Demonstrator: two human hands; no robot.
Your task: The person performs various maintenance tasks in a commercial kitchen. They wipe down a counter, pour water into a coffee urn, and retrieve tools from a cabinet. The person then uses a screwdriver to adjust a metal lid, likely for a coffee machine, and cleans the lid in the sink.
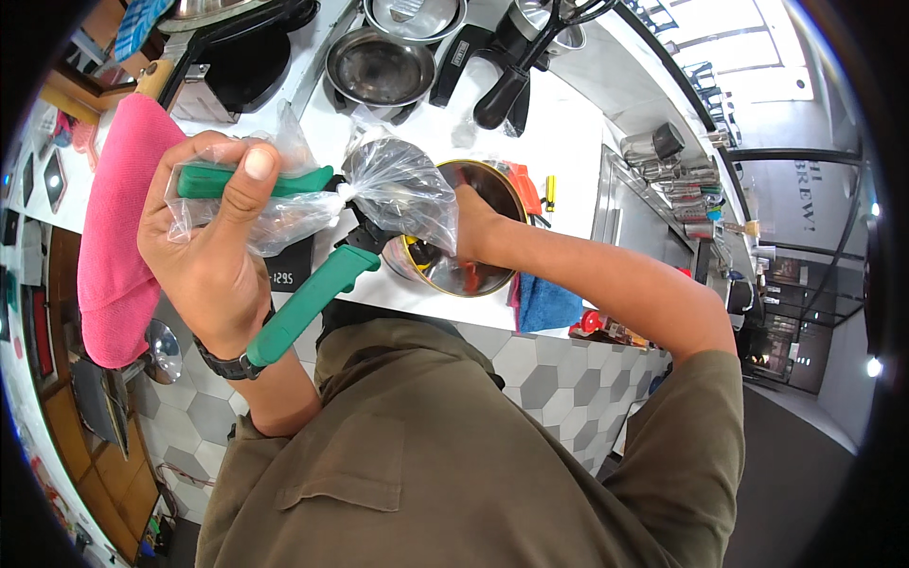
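Closest to my camera I have the wearer's olive shirt (398,435), filling the lower middle, and beyond it the left hand (213,251), raised, with a black wristband (223,363) below it. Its grip is pressed together, thumb and fingers pinching one handle of a green-handled tool (308,308) through a clear plastic bag (402,185); the tool's other handle slants down toward the wristband. I see the bag gathered at a narrow neck near the tool's dark middle, its fuller part swelling out to the right. Tool and bag are up over the near edge of the white surface (563,161), between the left hand and a round metal pot (478,173). The right hand (480,227) reaches into that pot; its fingers are hidden from me, so I cannot tell whether that grip is spread or pinching anything. A pink cloth (118,237) hangs left of the left hand, and a blue cloth (549,305) lies just beside the pot. Farther back on the surface I make out a steel pan (381,68), and well off to the right, a row of metal cups (677,180)
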